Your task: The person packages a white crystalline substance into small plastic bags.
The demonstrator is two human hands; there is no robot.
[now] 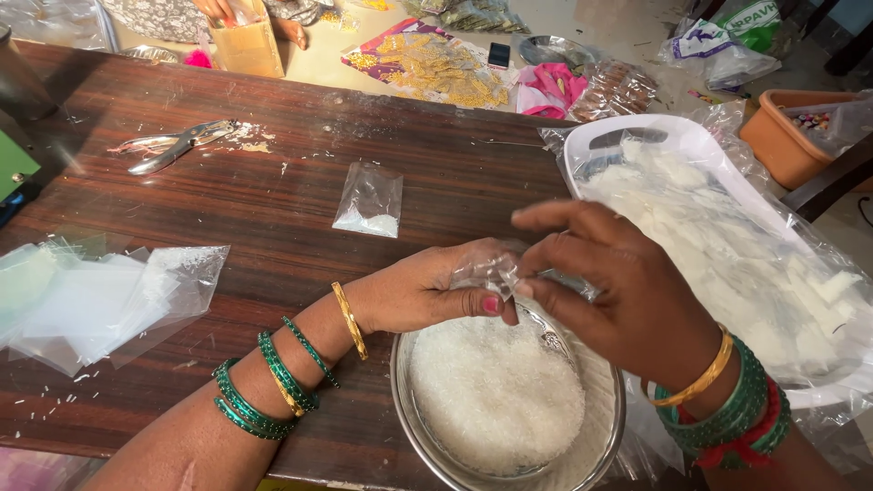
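Head view: left hand (pixel 427 293) and right hand (pixel 618 286) both pinch a small clear pouch (pixel 491 269), apparently unfilled, above the bowl (pixel 416 427) of white grains. One filled pouch (pixel 368 202) lies beyond the hands; flat pouches (pixel 100 300) wait left on the worktop (pixel 273 182).

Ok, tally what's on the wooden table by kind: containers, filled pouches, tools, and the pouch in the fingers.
Steel bowl of white grains: 1
White basket of white pieces: 1
Filled clear pouch lying on the table: 1
Clear pouch held by left hand and right hand: 1
Metal pliers: 1
Empty pouch stack: 1, sheets uncountable
Total: 6
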